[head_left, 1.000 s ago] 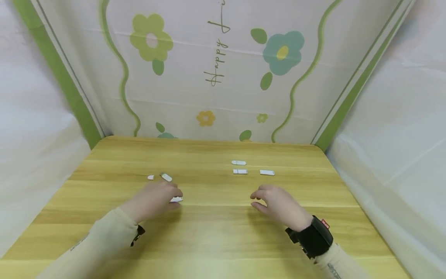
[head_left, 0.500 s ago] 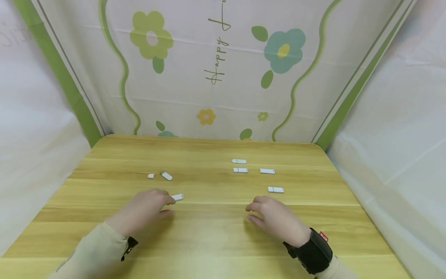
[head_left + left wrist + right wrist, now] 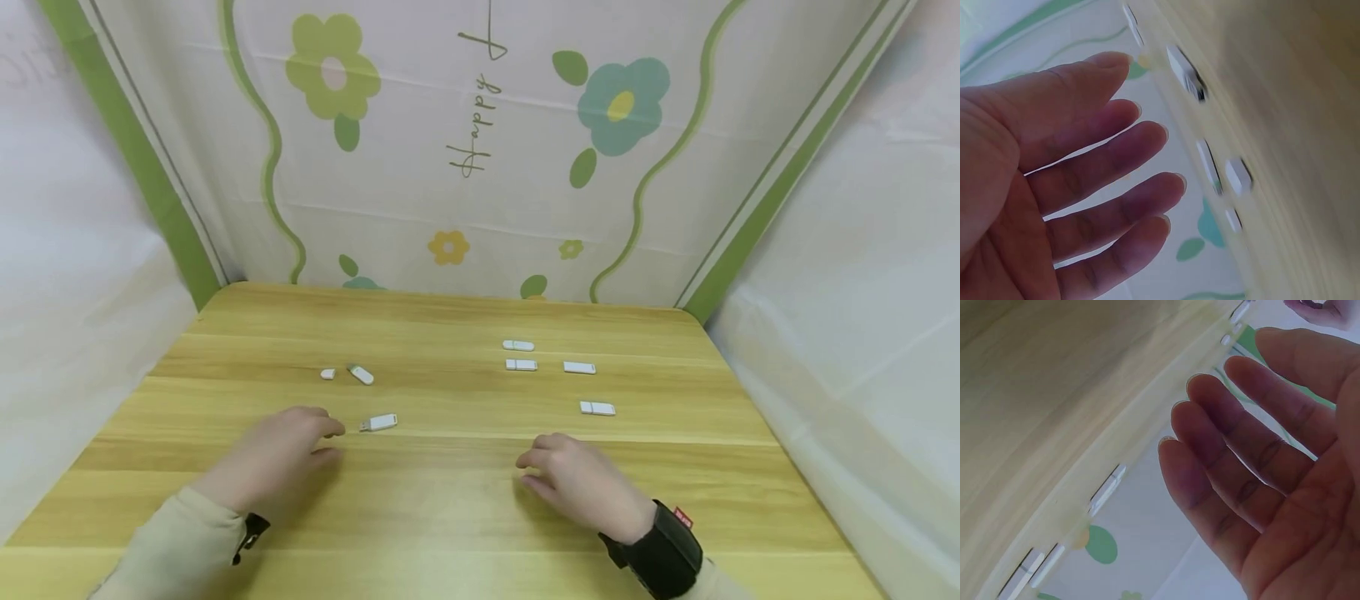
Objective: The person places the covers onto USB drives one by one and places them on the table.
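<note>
My left hand [image 3: 273, 454] hovers over the left side of the table, holding nothing, its fingers relaxed and apart in the left wrist view. Just right of its fingertips lies a white USB stick [image 3: 378, 422] with its metal plug bare. Behind it rests a second uncapped USB stick [image 3: 361, 374], and a small white cap [image 3: 327, 374] is beside that one. Another cap [image 3: 1238, 176] shows in the left wrist view, hidden behind the hand in the head view. My right hand [image 3: 585, 483] is also unladen, fingers loosely bent, in front of a capped USB stick [image 3: 597, 408].
Farther back on the right lie a rounded white USB stick [image 3: 518, 345], a rectangular one [image 3: 521, 365] and a plain white one [image 3: 580, 367]. The wooden table [image 3: 450, 517] ends at a flower-printed curtain [image 3: 405, 183], with pale fabric at both sides.
My left hand has drawn back left and toward me, leaving the uncapped USB stick lying on the table. My right hand has shifted left and nearer, uncovering the capped USB stick.
</note>
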Tool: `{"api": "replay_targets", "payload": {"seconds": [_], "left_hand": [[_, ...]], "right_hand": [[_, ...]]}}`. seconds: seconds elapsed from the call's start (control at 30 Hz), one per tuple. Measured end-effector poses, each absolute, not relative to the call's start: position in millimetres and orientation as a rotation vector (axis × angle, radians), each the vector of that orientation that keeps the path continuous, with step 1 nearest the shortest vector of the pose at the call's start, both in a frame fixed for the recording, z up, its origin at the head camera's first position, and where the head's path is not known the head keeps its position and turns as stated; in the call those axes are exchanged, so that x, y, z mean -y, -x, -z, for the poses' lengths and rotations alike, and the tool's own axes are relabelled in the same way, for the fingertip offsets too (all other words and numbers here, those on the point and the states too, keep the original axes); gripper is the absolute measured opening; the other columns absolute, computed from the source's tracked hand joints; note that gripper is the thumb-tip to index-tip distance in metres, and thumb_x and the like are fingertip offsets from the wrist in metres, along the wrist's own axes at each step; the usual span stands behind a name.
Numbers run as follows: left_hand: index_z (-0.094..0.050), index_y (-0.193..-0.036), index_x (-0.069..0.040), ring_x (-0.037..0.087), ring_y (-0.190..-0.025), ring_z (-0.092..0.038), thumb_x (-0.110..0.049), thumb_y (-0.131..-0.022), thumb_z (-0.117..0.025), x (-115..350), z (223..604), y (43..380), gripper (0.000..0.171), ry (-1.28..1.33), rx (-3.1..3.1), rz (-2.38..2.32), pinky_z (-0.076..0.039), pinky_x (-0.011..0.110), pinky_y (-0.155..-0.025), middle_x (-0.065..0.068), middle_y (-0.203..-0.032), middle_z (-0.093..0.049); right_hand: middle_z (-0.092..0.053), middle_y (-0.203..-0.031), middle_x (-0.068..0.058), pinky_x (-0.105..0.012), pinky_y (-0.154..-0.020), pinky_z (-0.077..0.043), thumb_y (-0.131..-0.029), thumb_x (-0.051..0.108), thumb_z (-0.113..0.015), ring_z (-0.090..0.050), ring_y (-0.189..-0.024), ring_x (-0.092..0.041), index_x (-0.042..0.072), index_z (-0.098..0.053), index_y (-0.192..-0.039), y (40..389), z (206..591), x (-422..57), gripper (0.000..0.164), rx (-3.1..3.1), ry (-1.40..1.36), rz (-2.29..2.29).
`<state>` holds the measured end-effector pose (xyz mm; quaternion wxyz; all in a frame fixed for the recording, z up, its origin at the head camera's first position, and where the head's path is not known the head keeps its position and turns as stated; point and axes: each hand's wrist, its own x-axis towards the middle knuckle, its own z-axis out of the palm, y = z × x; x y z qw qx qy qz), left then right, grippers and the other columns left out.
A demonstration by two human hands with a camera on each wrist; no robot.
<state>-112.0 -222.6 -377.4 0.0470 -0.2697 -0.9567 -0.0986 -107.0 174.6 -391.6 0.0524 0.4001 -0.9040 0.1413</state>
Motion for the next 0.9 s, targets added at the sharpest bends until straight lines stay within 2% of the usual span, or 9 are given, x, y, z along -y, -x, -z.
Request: {"api": "replay_targets", "payload": {"seconds": [0.3,0.5,0.9], "left_hand": [[-0.074,-0.105,-0.006,0.028,-0.09,-0.069,-0.022,-0.083,-0.08,248.8,372.0,114.7,0.028,0.698,2.977,0.351,-0.055,0.048,-0.078,0.006,-0.099,-0.072],[-0.074,-0.104,-0.004,0.031,-0.09,-0.069,-0.021,-0.082,-0.08,258.1,369.6,119.3,0.028,0.674,2.987,0.333,-0.055,0.05,-0.079,0.008,-0.099,-0.072],[-0.074,-0.102,-0.004,0.03,-0.09,-0.069,-0.017,-0.085,-0.077,266.1,374.4,132.6,0.022,0.682,2.992,0.344,-0.054,0.051,-0.08,0.005,-0.095,-0.072]], "right_hand": [[-0.068,-0.094,0.003,-0.023,-0.072,-0.053,-0.089,0.018,-0.075,-0.062,-0.082,-0.007,0.011,-0.076,-0.102,113.0,391.6,-159.5,0.014,2.727,-1.281,-0.418],[-0.067,-0.094,0.003,-0.023,-0.072,-0.053,-0.09,0.018,-0.074,-0.061,-0.083,-0.006,0.011,-0.075,-0.103,122.3,388.9,-144.4,0.015,2.745,-1.334,-0.39],[-0.068,-0.096,0.003,-0.021,-0.074,-0.051,-0.093,0.019,-0.072,-0.061,-0.084,-0.006,0.011,-0.076,-0.104,152.2,376.5,-102.3,0.015,2.767,-1.445,-0.328]]}}
